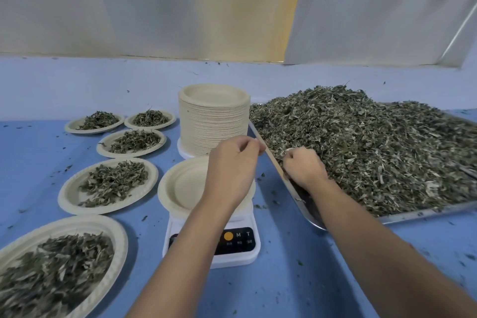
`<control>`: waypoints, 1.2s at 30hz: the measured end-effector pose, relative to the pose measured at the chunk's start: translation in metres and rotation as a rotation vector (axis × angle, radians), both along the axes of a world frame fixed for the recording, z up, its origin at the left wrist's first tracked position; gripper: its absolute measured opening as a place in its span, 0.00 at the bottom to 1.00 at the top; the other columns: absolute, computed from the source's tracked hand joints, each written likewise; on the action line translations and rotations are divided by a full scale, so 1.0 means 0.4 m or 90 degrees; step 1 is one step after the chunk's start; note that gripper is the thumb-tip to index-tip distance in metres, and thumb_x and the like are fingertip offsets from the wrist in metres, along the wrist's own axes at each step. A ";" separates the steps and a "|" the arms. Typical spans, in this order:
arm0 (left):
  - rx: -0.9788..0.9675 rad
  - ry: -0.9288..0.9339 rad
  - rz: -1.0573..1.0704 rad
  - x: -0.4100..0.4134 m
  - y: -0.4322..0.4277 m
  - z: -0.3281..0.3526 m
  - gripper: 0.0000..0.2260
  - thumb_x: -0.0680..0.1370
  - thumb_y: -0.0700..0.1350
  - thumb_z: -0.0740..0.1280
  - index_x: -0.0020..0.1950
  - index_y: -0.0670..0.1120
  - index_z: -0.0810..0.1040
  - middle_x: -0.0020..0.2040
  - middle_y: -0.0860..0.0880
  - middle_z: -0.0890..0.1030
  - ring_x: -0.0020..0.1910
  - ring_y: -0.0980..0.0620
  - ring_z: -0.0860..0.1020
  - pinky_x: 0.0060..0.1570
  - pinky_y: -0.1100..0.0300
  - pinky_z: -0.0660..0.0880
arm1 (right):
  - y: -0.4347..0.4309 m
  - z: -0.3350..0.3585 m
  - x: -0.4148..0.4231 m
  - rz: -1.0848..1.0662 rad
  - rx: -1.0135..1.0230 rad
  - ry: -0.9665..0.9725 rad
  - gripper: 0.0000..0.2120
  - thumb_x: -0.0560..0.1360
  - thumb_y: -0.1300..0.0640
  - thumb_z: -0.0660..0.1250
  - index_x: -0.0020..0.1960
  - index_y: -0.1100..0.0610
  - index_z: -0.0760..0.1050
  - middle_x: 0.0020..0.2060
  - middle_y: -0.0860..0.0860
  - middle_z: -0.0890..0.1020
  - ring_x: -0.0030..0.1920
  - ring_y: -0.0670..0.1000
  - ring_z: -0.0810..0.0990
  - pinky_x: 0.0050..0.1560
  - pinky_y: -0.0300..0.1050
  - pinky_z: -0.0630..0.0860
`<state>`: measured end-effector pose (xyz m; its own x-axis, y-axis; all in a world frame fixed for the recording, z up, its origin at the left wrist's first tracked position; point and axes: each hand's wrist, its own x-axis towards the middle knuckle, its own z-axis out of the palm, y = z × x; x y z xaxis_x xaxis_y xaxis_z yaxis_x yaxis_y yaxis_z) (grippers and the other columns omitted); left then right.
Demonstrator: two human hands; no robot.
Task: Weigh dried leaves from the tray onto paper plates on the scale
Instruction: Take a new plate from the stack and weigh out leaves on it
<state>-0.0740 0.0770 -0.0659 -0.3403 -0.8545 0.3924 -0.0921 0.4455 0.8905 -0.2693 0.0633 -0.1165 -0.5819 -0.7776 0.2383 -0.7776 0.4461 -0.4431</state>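
Note:
A metal tray (426, 212) on the right holds a big heap of dried leaves (374, 142). To its left, a white scale (240, 245) carries an empty paper plate (180, 186). My right hand (304, 166) is inside the tray at its left edge, fingers curled down into the leaves and gripping some. My left hand (232, 165) hovers over the plate's right side, close to the tray's left rim. Its fingers are loosely curled, with nothing visible in them. My left forearm hides part of the scale's display.
A tall stack of empty paper plates (214, 121) stands behind the scale. Several plates filled with leaves lie to the left, the nearest (113, 235) at the bottom left and another (69, 193) beside the scale. Leaf crumbs dot the blue table (284, 279).

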 end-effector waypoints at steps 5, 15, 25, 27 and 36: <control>0.004 0.041 0.006 0.012 -0.015 0.007 0.15 0.77 0.42 0.61 0.35 0.56 0.80 0.38 0.59 0.83 0.43 0.61 0.80 0.44 0.64 0.71 | -0.016 -0.011 -0.019 0.104 -0.043 0.215 0.16 0.80 0.57 0.55 0.66 0.54 0.72 0.65 0.52 0.71 0.64 0.55 0.67 0.56 0.50 0.71; 0.000 0.027 0.023 0.013 -0.024 -0.005 0.14 0.77 0.42 0.61 0.36 0.55 0.80 0.39 0.59 0.83 0.44 0.61 0.79 0.44 0.65 0.72 | -0.007 -0.032 -0.017 0.157 0.201 0.227 0.17 0.83 0.52 0.50 0.70 0.53 0.64 0.66 0.55 0.64 0.66 0.59 0.63 0.61 0.57 0.69; 0.017 0.031 0.032 0.020 -0.033 -0.006 0.14 0.77 0.42 0.60 0.37 0.54 0.81 0.40 0.58 0.83 0.47 0.59 0.79 0.46 0.62 0.72 | -0.007 -0.027 0.009 0.133 0.261 0.218 0.11 0.81 0.62 0.51 0.63 0.61 0.64 0.62 0.60 0.65 0.62 0.63 0.65 0.59 0.59 0.68; 0.019 0.030 0.033 0.020 -0.035 -0.007 0.13 0.77 0.42 0.60 0.37 0.54 0.81 0.41 0.58 0.83 0.47 0.59 0.79 0.46 0.63 0.72 | -0.009 -0.028 0.009 0.125 0.236 0.203 0.11 0.82 0.62 0.51 0.62 0.62 0.64 0.61 0.61 0.66 0.62 0.63 0.67 0.59 0.57 0.69; 0.029 0.036 0.055 0.031 -0.045 -0.003 0.13 0.77 0.42 0.61 0.37 0.54 0.81 0.40 0.58 0.83 0.44 0.60 0.79 0.39 0.69 0.70 | 0.005 0.015 0.003 0.080 -0.113 0.099 0.14 0.83 0.57 0.51 0.62 0.65 0.66 0.57 0.62 0.70 0.50 0.61 0.73 0.50 0.52 0.69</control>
<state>-0.0614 0.0590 -0.0672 -0.2428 -0.8973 0.3686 -0.0770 0.3966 0.9148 -0.2683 0.0652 -0.1105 -0.4290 -0.7797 0.4561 -0.8869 0.2678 -0.3765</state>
